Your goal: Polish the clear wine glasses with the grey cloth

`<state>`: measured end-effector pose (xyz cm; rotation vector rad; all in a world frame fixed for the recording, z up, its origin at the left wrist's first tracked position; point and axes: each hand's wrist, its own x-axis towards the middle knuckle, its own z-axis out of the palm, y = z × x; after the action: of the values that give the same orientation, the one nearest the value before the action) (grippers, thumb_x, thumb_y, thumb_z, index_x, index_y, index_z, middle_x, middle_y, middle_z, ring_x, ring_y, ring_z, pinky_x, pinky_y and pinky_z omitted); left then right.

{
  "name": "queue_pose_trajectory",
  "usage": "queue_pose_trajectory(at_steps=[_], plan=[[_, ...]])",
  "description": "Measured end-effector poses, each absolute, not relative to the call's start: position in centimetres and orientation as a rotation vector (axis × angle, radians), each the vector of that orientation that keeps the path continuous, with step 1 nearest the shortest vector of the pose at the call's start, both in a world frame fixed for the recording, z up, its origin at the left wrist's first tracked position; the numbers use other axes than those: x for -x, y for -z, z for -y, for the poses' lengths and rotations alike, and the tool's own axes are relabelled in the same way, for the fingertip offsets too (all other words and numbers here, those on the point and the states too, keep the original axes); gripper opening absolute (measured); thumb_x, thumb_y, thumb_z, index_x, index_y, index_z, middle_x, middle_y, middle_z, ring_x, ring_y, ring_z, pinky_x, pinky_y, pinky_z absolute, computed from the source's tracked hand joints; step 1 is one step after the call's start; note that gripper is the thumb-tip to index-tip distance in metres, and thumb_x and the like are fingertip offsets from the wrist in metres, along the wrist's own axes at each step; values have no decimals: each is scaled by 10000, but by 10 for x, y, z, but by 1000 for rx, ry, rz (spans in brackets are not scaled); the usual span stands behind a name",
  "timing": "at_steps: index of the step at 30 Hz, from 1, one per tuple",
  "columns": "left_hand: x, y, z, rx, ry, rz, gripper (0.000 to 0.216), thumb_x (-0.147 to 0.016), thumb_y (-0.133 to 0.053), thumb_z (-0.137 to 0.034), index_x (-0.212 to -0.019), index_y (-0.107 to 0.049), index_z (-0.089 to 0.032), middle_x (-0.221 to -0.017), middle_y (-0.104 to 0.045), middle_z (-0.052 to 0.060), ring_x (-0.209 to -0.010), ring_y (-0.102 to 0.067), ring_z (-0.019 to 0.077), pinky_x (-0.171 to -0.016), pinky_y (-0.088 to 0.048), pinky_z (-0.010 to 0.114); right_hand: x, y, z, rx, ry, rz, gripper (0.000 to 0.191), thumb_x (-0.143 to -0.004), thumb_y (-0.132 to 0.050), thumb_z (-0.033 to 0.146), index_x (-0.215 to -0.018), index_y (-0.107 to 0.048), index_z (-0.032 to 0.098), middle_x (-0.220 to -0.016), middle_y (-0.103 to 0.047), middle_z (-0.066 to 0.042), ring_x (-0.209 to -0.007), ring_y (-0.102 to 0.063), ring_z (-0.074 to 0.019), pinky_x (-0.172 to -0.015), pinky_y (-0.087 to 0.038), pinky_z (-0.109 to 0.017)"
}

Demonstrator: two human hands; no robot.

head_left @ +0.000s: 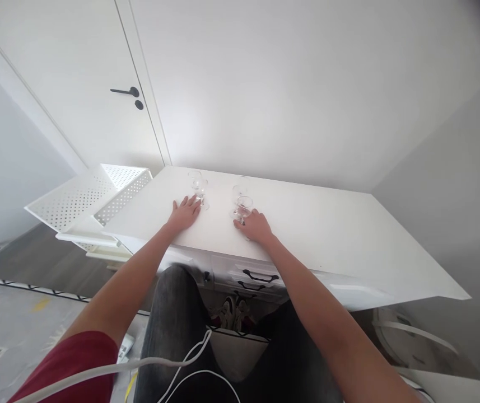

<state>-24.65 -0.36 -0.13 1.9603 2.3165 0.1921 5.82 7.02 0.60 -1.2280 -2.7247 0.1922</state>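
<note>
Standing on the white surface [327, 224], the right-hand glass [245, 201] is in the person's right hand [255, 226], whose thumb and fingers are closed together about its lower part. Its rim points up and its long axis runs close to vertical, foot downward; the foot itself is hidden by the fingers. A fainter glass [240, 190] stands just behind it, rim also upward.

Toward the door side, the left-hand glass [201, 193] stands upright too, bowl above, stem dropping straight to a round foot on the surface. Just behind this one is another clear glass [195, 178], its outline faint against the white. The left hand [186, 213] lies palm down with fingers spread apart, fingertips beside the stem; whether they touch it, I cannot tell.

Both hands are near the middle of the surface's left half, above the drawers with dark handles [260, 277].
</note>
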Motion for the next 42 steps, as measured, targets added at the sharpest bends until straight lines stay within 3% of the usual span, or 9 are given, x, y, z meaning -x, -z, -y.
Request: queue_pose_trajectory(at_steps=[4,16,21,24,26,34,42], plan=[[246,4,3,-1929,-230,-2356,623,-1083,-147,-466,-1642,-366,-301,-1784,-113,59,-1639,-141,334,-1251,-98,734,-15,-5,-65,1149,-201,2747,598,-1055,-335,574,-1478,-576,227,-1443,-656,-124,-1254,-537,-367,-1005,-431,-487],[246,5,5,-1851,-345,-2448,605,-1083,-151,-404,-1635,-366,-278,-1764,-210,105,-1620,-215,320,-1249,-133,734,23,-8,-55,1090,-186,2718,575,-1053,-355,578,-1424,-622,228,-1574,-551,-108,-1257,-549,-368,-1009,-455,-490],[240,0,11,-1856,-483,-2519,571,-1087,-187,-421,-1553,-440,-208,-1716,-295,178,-1522,-383,353,-1227,-269,674,19,-8,-51,1084,-181,2655,572,-1049,-409,561,-1467,-560,201,-1555,-531,-149,-1271,-550,-329,-1014,-468,-437],[235,-4,15,-1838,-600,-2620,499,-1082,-223,-374,-1400,-529,-142,-1548,-460,250,-1324,-551,361,-1131,-417,573,17,-8,-48,1079,-183,2621,505,-1057,-421,517,-1381,-607,177,-1385,-609,-169,-1165,-597,-291,-944,-495,-391],[232,-7,18,-1853,-667,-2669,446,-1078,-237,-337,-1318,-556,-137,-1418,-526,253,-1240,-575,361,-1064,-460,528,15,-8,-45,1061,-187,2612,448,-1069,-413,472,-1316,-641,176,-1272,-641,-154,-1113,-609,-274,-908,-498,-373],[225,-11,27,-2036,-795,-2630,346,-1084,-258,-253,-1116,-592,-169,-1113,-569,179,-1065,-579,317,-923,-480,442,-5,1,-44,1036,-268,2562,402,-1060,-486,521,-1226,-686,215,-1127,-653,-105,-1054,-610,-261,-863,-484,-362],[215,-9,47,-2039,-898,-2555,265,-1105,-298,-274,-1056,-552,-218,-1027,-612,114,-868,-596,245,-658,-405,335,-38,-9,-42,1030,-330,2414,696,-849,-702,708,-1308,-621,190,-1242,-602,-163,-1172,-529,-364,-977,-444,-482]])
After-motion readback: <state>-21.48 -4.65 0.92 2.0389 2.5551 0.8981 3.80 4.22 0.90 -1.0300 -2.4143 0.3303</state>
